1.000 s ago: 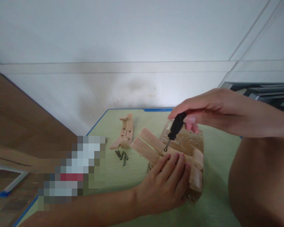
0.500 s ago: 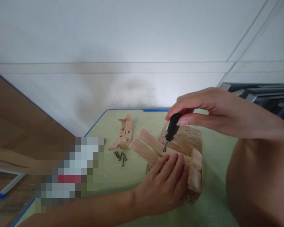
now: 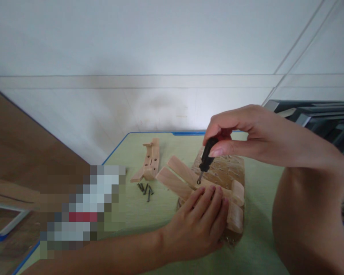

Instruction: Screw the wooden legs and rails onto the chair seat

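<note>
My right hand (image 3: 235, 130) grips the black handle of a screwdriver (image 3: 208, 153) between thumb and fingers. The tool leans slightly, its metal tip down at a hole or screw head in a pale wooden piece (image 3: 180, 168). My left hand (image 3: 202, 217) lies over the wooden piece and the matching one (image 3: 172, 181) beside it, fingers closed down on them. Both have rounded blocks at their right ends. They rest on a brown block wrapped in clear plastic (image 3: 226, 166). Part of the wood is hidden beneath my left fingers.
Several dark screws (image 3: 146, 189) lie on the green tabletop (image 3: 149, 217), left of the wrapped block. Behind them is another wooden assembly with holes (image 3: 151, 160). A blurred-out item (image 3: 94, 198) sits at the table's left. Dark panels (image 3: 326, 118) stand at the right; a white wall (image 3: 160, 103) is behind.
My right fingers and thumb have shifted slightly around the screwdriver handle, and the wrist has turned a little. The left hand and wooden pieces stay in place.
</note>
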A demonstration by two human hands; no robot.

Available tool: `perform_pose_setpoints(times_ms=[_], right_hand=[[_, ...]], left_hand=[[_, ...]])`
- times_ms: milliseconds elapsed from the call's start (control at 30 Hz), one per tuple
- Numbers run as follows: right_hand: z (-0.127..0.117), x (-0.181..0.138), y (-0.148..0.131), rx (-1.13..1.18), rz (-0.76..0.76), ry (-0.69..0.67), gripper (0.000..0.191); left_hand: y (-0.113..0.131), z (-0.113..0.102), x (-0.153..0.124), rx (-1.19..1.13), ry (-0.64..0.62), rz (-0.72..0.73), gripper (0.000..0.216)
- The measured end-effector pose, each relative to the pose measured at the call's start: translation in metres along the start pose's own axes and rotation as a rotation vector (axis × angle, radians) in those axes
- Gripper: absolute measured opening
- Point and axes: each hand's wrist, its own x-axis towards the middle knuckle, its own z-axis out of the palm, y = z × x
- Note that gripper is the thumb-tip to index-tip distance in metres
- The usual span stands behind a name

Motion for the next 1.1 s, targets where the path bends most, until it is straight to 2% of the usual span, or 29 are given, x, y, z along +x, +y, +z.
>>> perform_pose_setpoints(times_ms=[267,600,733,967,1100], right_hand=[[0.003,0.003,-0.001,0.032,0.024,0.044,0.021],[0.011,0.009,0.003,-0.035,-0.045,0.149,0.036],[0.013,0.01,0.001,-0.095,-0.032,0.206,0.035],[0.013,0.011,-0.002,-0.077,-0.076,0.161,0.029],[0.014,0.012,0.0,-0.083,-0.093,0.203,0.02]], left_hand=[[0.0,0.0,0.0,0.006,-0.008,0.006,0.053],[0.0,-0.001,-0.001,0.002,-0.01,-0.002,0.051],[0.0,-0.001,0.0,0.01,-0.001,-0.003,0.05],[0.001,-0.001,-0.001,0.017,-0.001,-0.002,0.049],[0.001,-0.001,-0.001,0.018,-0.008,-0.004,0.05]])
